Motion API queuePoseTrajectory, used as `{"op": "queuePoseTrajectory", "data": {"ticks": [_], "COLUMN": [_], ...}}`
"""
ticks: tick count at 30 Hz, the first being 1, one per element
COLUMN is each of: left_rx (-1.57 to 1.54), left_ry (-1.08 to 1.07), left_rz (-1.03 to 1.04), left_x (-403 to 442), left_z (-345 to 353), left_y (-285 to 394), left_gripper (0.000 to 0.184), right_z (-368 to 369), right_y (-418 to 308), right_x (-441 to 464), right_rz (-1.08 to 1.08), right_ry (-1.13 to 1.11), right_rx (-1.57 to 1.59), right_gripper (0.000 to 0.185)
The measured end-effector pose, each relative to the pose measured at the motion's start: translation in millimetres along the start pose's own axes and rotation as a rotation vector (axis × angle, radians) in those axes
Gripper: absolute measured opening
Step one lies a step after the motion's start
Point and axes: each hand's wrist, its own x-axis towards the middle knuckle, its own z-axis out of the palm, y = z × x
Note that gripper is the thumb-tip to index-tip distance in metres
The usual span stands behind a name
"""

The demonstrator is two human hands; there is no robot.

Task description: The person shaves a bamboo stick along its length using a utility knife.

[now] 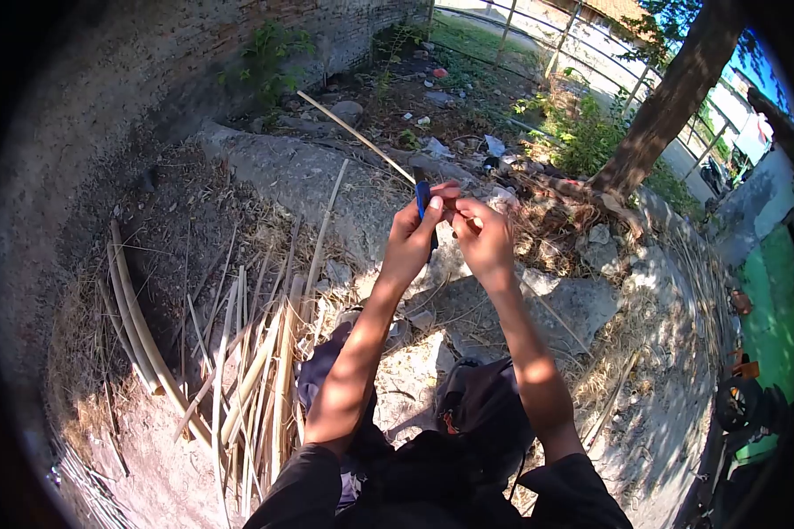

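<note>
My left hand (411, 225) is curled closed around one blue tool (423, 199), thumb pressed along it. My right hand (486, 236) is partly closed, fingers bent in beside the left's fingertips; I cannot tell whether it grips anything. One pale stick (357, 135) slants up and leftward from the blue tool, out in front of me. I count two hands, one tool, one tree trunk (675, 97); the strips (282, 379) below left overlap too much to count

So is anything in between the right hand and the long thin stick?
Yes, the left hand and the blue tool it holds stand between the right hand and the thin stick's visible length. Whether the stick reaches that hand is hidden.
</note>
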Motion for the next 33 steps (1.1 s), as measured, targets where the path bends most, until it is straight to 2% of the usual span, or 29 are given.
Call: {"op": "queuePoseTrajectory", "data": {"ticks": [2, 3, 6, 9, 11, 12, 13, 18, 20, 24, 26, 27, 30, 31, 32, 33], "left_rx": [-0.009, 0.173, 0.350, 0.560, 0.690, 0.689, 0.688, 0.695, 0.691, 0.707, 0.658, 0.694, 0.637, 0.623, 0.624, 0.521], "left_ry": [0.072, 0.147, 0.250, 0.237, 0.161, 0.155, 0.143, 0.076, 0.038, -0.011, -0.031, -0.038, -0.028, -0.038, -0.038, -0.035], "left_rz": [-0.069, 0.036, 0.151, 0.233, 0.332, 0.329, 0.311, 0.268, 0.282, 0.261, 0.184, 0.095, 0.195, 0.163, 0.164, 0.104], "left_x": [-1, 1, 2, 4, 1, -1, -2, -6, -6, -6, -7, -7, -6, -6, -5, -5], "left_z": [0, 2, 1, -4, 0, 4, 7, 20, 20, 21, 26, 26, 22, 19, 18, 17], "left_y": [1, 3, 14, 14, 20, 20, 20, 21, 16, 13, 24, 30, 27, 24, 22, 21], "left_gripper": [0.040, 0.038, 0.036, 0.027, 0.029, 0.029, 0.031, 0.037, 0.038, 0.040, 0.055, 0.073, 0.076, 0.065, 0.065, 0.057], "right_z": [7, 8, -4, -17, -15, -13, -11, -16, -13, -15, -21, -28, -48, -54, -59, -62], "right_y": [7, 2, -10, -19, -24, -27, -24, -25, -21, -16, -18, -25, -21, -17, -14, -13], "right_x": [-2, -3, -2, -6, -8, -9, -9, -5, -3, -3, -3, -1, 8, 8, 8, 12], "right_rz": [0.023, -0.002, -0.091, 0.041, 0.044, 0.046, -0.007, 0.054, -0.037, 0.058, 0.086, 0.108, 0.082, 0.146, 0.210, 0.183], "right_ry": [-0.008, 0.022, 0.058, -0.086, -0.153, -0.222, -0.208, -0.129, -0.122, -0.074, -0.047, 0.031, 0.185, 0.258, 0.332, 0.356], "right_rx": [0.044, 0.083, 0.127, 0.418, 0.497, 0.576, 0.600, 0.624, 0.576, 0.581, 0.612, 0.687, 0.739, 0.853, 0.966, 1.020], "right_gripper": [0.023, 0.024, 0.024, 0.027, 0.029, 0.031, 0.035, 0.038, 0.036, 0.027, 0.021, 0.018, 0.019, 0.019, 0.019, 0.017]}}
